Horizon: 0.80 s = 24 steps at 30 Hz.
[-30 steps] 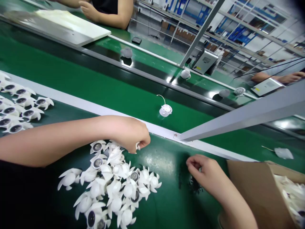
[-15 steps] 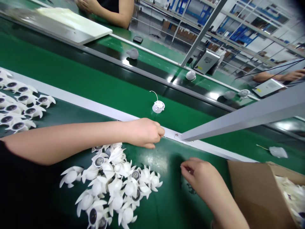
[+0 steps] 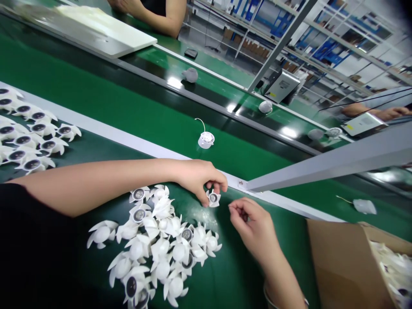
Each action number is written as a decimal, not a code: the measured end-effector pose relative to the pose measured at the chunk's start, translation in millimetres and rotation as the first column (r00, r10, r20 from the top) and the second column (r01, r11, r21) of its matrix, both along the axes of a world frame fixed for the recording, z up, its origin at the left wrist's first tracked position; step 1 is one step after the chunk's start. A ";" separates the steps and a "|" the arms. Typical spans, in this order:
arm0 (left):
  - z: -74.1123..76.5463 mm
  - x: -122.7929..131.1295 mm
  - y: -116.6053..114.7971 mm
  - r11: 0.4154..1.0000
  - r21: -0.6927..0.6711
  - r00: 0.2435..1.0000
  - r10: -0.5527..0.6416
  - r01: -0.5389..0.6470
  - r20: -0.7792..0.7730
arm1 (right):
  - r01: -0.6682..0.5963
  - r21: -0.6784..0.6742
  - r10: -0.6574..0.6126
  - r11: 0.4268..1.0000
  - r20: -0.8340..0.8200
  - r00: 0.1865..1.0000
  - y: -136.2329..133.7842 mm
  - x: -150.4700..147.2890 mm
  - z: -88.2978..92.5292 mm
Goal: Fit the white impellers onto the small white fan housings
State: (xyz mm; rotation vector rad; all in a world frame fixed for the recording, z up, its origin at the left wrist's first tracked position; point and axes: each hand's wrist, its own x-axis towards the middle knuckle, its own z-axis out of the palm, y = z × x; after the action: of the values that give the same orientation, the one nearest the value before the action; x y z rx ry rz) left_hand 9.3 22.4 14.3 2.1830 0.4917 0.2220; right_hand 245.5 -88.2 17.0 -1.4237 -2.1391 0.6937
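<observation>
My left hand (image 3: pixel 204 178) reaches in from the left over the green table (image 3: pixel 225 257), its fingers around a small white fan wheel (image 3: pixel 213 198) whose round hub opening faces up. Just right of it is my right hand (image 3: pixel 251 219), thumb and fingertips pinched together; whether something tiny is between them is hidden. Below my left hand lies a loose pile of white fan wheels (image 3: pixel 161 246), some with the hub opening up, others with the domed side up. Beyond the white rail (image 3: pixel 141 143), a round white housing (image 3: pixel 206 140) with a thin wire sits on the green belt (image 3: pixel 174 128).
More fan wheels (image 3: pixel 38 128) stand in rows at the left. A cardboard box (image 3: pixel 344 257) of white parts is at the right. A grey metal post (image 3: pixel 322 161) slants across the right side. Other people's arms (image 3: pixel 170 21) show across the line.
A fan wheel now shows in my left hand, whose fingers have turned down around it. My right hand has moved left and up, closer to it. The white housing has shifted slightly left.
</observation>
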 end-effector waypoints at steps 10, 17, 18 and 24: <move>2.2 1.7 -2.6 0.999 -0.013 0.999 -0.047 0.047 -0.004 | -0.101 0.248 0.053 0.963 0.192 0.980 4.5 -37.2 -19.3; 4.4 1.6 -3.2 0.999 -0.038 0.999 -0.031 0.030 -0.030 | -0.188 0.303 0.105 0.934 0.269 0.957 1.9 -34.8 -14.3; 4.2 1.7 -2.9 0.999 -0.042 0.999 -0.033 0.032 -0.027 | -0.222 0.338 0.121 0.914 0.295 0.948 0.8 -33.8 -12.9; -1.1 2.3 -0.7 0.995 -0.084 0.999 -0.046 0.045 -0.010 | -0.402 0.455 0.189 0.795 0.443 0.876 -5.9 -29.9 -8.6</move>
State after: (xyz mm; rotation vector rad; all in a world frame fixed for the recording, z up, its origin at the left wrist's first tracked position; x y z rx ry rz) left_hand 11.6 21.8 13.2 2.1121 0.4502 0.1606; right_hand 215.6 -94.1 8.4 -0.9638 -2.6142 -0.1239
